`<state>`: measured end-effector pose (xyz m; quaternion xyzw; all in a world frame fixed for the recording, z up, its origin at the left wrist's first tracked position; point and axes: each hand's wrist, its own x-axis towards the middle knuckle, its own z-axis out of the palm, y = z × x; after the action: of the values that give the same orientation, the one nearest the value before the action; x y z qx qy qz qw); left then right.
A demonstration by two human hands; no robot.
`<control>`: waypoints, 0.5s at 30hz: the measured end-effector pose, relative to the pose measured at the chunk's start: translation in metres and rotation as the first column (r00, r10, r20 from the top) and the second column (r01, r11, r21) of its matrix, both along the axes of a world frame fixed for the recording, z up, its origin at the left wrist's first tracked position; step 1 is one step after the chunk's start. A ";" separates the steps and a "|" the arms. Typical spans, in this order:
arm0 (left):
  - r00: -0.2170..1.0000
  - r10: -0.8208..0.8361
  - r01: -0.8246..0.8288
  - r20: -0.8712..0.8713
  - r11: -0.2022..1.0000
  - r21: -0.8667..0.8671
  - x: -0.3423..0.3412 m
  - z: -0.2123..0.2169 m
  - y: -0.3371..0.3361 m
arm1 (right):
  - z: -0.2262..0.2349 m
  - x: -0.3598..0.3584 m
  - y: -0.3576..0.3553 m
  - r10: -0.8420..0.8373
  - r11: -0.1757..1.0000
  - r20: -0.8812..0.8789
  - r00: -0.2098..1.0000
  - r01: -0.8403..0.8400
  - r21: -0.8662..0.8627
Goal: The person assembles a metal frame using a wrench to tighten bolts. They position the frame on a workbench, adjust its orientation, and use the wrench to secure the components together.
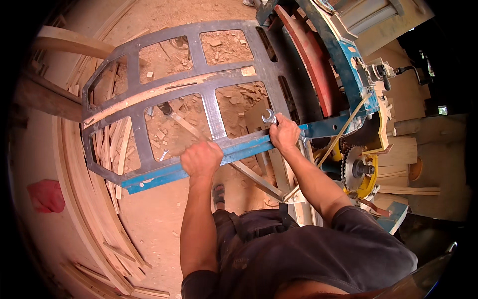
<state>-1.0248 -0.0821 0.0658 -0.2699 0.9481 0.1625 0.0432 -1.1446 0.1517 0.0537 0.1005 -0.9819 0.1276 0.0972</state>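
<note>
Both closed: left hand [201,158] grips the curved grey metal frame [209,79]; right hand [284,133] clasps a steel wrench [269,117].

The metal frame [209,107] is dull grey, worn and streaked with pale sawdust along its middle bar, and its openings form a grid pattern. Along the frame's near edge runs a bright blue rail [164,174], scuffed to bare metal in spots. The spanner [269,117] at the frame's right end is shiny silver. Right of the frame, a curved guard [311,60] is rust red, beside a blue machine arm [343,55] with chipped paint. Below that, the saw blade [354,168] is grey steel against a yellow cover [369,182]. Left of the frame, wood strips [84,199] are pale tan, and a cloth [46,195] is red. The ground [154,219] under the frame is orange-brown.
</note>
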 end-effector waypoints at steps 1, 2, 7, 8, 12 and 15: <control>1.000 0.002 -0.002 -0.024 1.000 -0.007 0.000 -0.002 0.001 | -0.001 0.000 0.000 -0.005 1.000 0.004 1.000 0.005 0.004; 1.000 0.006 -0.006 -0.026 1.000 -0.021 -0.002 -0.004 0.005 | 0.000 -0.003 0.003 -0.013 1.000 0.007 1.000 0.013 0.010; 1.000 0.010 -0.009 0.009 1.000 -0.003 -0.014 -0.008 0.021 | 0.003 -0.019 0.017 0.018 1.000 0.034 0.999 -0.018 0.004; 0.999 0.013 -0.013 0.043 1.000 0.004 -0.017 -0.005 0.028 | 0.003 -0.021 0.023 0.026 1.000 0.038 0.999 -0.026 -0.001; 0.996 0.021 -0.020 0.089 1.000 -0.005 -0.029 0.007 0.048 | 0.004 -0.029 0.044 0.029 0.997 0.028 0.999 -0.027 -0.073; 0.995 0.029 -0.027 0.091 0.999 -0.017 -0.032 0.023 0.069 | 0.012 -0.036 0.060 0.017 0.997 0.071 0.997 -0.012 -0.079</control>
<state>-1.0572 -0.0135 0.0887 -0.2907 0.9425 0.1429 0.0820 -1.1810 0.2113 0.0653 0.0991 -0.9783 0.1701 0.0649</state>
